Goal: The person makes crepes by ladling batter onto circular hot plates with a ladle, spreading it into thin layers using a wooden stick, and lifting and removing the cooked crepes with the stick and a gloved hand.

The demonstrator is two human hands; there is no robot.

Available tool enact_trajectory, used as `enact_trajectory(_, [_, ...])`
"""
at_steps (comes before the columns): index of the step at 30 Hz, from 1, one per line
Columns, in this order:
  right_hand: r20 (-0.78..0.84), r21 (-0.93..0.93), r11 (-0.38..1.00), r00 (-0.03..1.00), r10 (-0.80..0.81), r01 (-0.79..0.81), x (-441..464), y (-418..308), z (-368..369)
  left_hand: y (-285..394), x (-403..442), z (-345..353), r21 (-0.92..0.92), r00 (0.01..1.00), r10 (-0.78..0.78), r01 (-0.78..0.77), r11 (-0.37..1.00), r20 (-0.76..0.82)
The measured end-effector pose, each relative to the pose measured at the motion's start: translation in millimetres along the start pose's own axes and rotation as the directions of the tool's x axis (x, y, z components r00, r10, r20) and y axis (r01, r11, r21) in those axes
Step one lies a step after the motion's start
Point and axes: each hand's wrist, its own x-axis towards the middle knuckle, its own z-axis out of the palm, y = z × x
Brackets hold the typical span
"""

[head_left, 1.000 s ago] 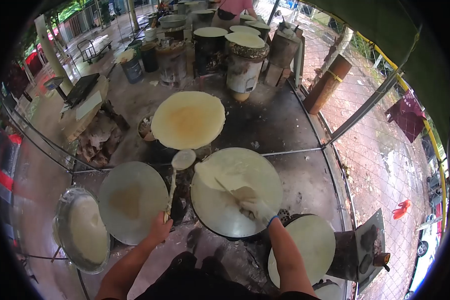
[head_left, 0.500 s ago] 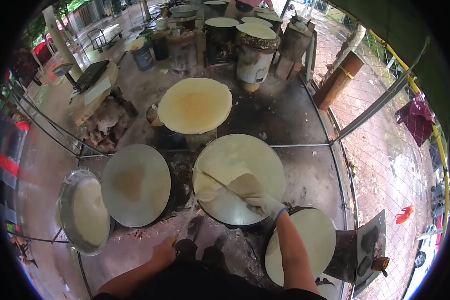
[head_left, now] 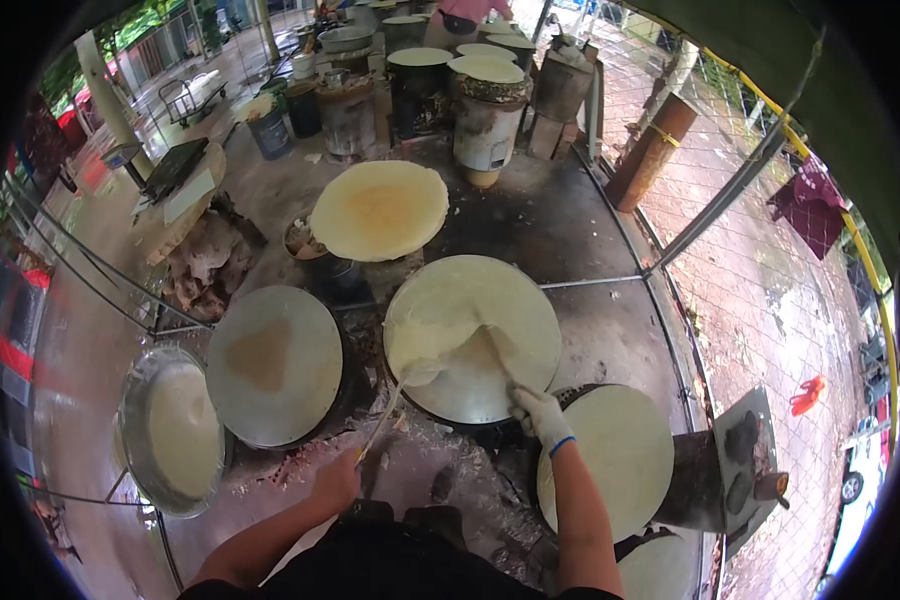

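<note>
My bare left hand (head_left: 336, 484) is closed around the handle of a long ladle (head_left: 422, 372), whose pale, batter-coated bowl is at the near left edge of the round middle griddle (head_left: 470, 408). In a white glove with a blue cuff, my right hand (head_left: 542, 415) grips a flat batter spreader (head_left: 498, 348) that reaches onto the same griddle. Pale yellow batter (head_left: 435, 318) coats the far and left part of that griddle. Bare grey metal shows at the near side, below the spreader.
A griddle (head_left: 315, 375) with a brown patch stands left, beside a metal basin (head_left: 135, 385) of batter. Another griddle (head_left: 615, 455) bears a pale sheet at right. A large round flatbread (head_left: 380, 208) lies beyond. Drum stoves (head_left: 487, 130) and a person (head_left: 475, 15) are farther back.
My right hand has drawn back toward me and turned the spreader, uncovering bare metal on the near side. The ladle bowl has shifted slightly right. My view has shifted a little.
</note>
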Motion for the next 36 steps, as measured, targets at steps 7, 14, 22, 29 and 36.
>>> enact_trajectory(7, [-0.119, 0.331, 0.937, 0.990, -0.076, 0.112, -52.7, 92.7, 63.3, -42.5, 19.4, -52.3, -0.082, 0.981, 0.186, -0.190, 0.978, -0.056])
enact_trajectory(14, [-0.140, 0.219, 0.959, 0.978, -0.152, 0.180, -19.0, 103.6, 280.1, -102.3, 20.7, -132.2, -0.551, 0.963, 0.231, -0.269, 0.790, -0.138])
enact_trajectory(22, [-0.698, 0.012, 0.990, 0.710, -0.094, 0.142, -12.2, 76.8, 382.6, -193.7, -25.5, -202.3, -0.964, 0.991, -0.002, 0.134, 0.231, 0.137])
enact_trajectory(29, [-0.672, -0.082, 0.991, 0.728, -0.136, 0.109, 35.6, 124.1, 336.3, -236.0, -59.1, -215.3, -0.960, 0.967, -0.100, 0.247, 0.130, 0.235])
enact_trajectory(36, [-0.665, -0.210, 0.956, 0.686, -0.295, 0.207, 22.2, 152.2, 338.3, -218.0, -71.2, -210.6, -0.969, 0.970, -0.058, 0.238, 0.068, 0.234])
